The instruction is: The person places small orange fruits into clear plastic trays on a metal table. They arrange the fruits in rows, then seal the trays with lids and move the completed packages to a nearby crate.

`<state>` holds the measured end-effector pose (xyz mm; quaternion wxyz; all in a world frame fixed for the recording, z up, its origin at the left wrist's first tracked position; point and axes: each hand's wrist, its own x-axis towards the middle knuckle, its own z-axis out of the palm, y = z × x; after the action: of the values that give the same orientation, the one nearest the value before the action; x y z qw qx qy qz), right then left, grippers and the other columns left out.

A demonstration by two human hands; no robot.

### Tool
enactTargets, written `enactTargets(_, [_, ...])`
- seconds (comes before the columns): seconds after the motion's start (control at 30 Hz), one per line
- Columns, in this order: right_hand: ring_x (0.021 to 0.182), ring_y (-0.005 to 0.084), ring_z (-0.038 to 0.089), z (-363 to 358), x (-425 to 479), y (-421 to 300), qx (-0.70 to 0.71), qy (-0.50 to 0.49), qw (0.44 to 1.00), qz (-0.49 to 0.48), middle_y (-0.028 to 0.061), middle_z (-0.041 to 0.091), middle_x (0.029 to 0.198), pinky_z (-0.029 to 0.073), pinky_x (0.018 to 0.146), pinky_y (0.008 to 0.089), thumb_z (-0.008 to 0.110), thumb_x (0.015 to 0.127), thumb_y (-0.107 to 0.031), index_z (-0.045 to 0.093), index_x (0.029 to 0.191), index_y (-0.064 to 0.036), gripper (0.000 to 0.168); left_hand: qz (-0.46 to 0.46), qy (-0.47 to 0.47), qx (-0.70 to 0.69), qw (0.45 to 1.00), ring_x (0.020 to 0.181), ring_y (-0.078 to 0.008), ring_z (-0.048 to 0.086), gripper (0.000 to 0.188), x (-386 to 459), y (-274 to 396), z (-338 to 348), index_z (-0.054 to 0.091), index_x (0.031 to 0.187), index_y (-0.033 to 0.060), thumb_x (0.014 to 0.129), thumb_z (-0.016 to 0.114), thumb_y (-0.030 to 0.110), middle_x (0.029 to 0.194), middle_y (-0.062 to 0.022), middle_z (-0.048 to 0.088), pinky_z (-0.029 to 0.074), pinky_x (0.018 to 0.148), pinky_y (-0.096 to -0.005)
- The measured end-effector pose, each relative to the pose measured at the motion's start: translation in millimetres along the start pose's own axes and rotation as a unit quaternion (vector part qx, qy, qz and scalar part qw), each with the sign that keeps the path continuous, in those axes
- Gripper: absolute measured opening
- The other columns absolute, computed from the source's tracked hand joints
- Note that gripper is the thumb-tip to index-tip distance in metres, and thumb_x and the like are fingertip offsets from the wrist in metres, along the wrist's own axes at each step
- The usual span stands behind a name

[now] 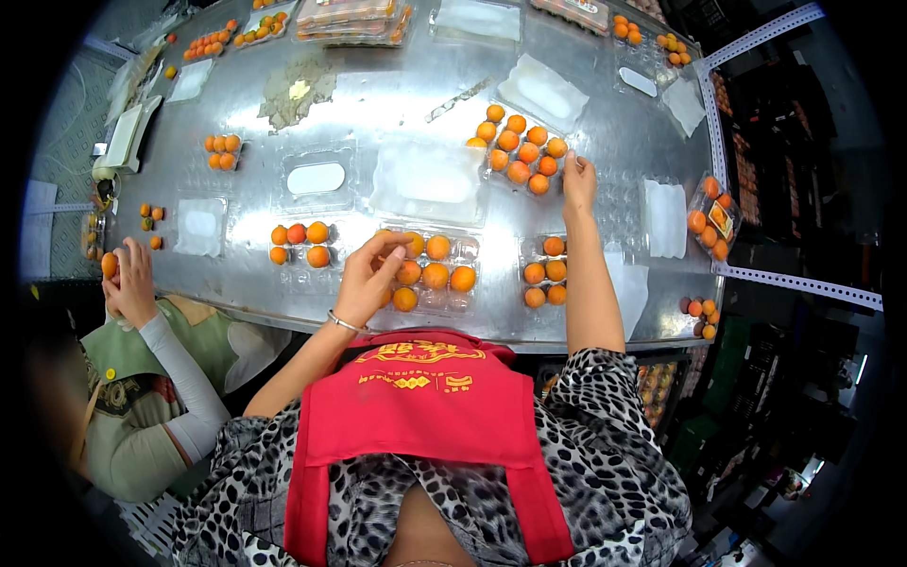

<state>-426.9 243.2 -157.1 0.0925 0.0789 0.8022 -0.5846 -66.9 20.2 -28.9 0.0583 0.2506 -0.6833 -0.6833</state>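
Observation:
My left hand (370, 275) is over a clear plastic fruit tray (464, 249) near the table's front edge. Its thumb and fingertips are close together beside a round orange fruit (438, 247); whether they grip one is hidden. Several fruits sit in that tray's hollows, and some hollows at its right side hold nothing. Farther off, my right hand (580, 186) reaches to the right edge of a second clear tray (511, 186), its fingertips beside an orange fruit (557, 147). I cannot tell whether it pinches the rim. Under my right forearm, a third tray holds more orange fruit (534, 273), partly hidden.
A metal table (397, 99) carries white liner sheets (425, 181), a lidded clear box (315, 178) and stacked fruit packs (347, 25). At left, a co-worker's hands (131, 280) hold an orange fruit (109, 265). A perforated metal frame (801, 285) stands at right.

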Motion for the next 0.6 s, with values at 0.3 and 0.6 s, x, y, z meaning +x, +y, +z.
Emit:
enactTargets(0.3, [0.080, 0.0218, 0.067, 39, 140, 32, 0.073, 0.086, 0.987, 0.111, 0.0144, 0.069, 0.098, 0.054, 0.063, 0.0360, 0.079, 0.092, -0.040, 0.061, 0.119, 0.004, 0.055, 0.252, -0.006, 0.298, 0.921, 0.111, -0.0290, 0.066, 0.028, 185, 26, 20, 0.068, 0.124, 0.0053, 0.100, 0.062, 0.017, 0.119, -0.0122, 0.071, 0.051, 0.097, -0.0401])
enactTargets(0.6, [0.084, 0.0256, 0.075, 29, 132, -31, -0.166, 0.011, 0.982, 0.092, 0.0138, 0.077, 0.093, 0.057, 0.085, 0.0405, 0.080, 0.085, -0.023, 0.071, 0.100, -0.003, 0.027, -0.013, -0.170, 0.433, 0.885, 0.095, -0.0318, 0.071, 0.031, 327, -30, 60, 0.073, 0.119, 0.0065, 0.089, 0.069, 0.016, 0.100, -0.0150, 0.076, 0.055, 0.088, -0.0411])
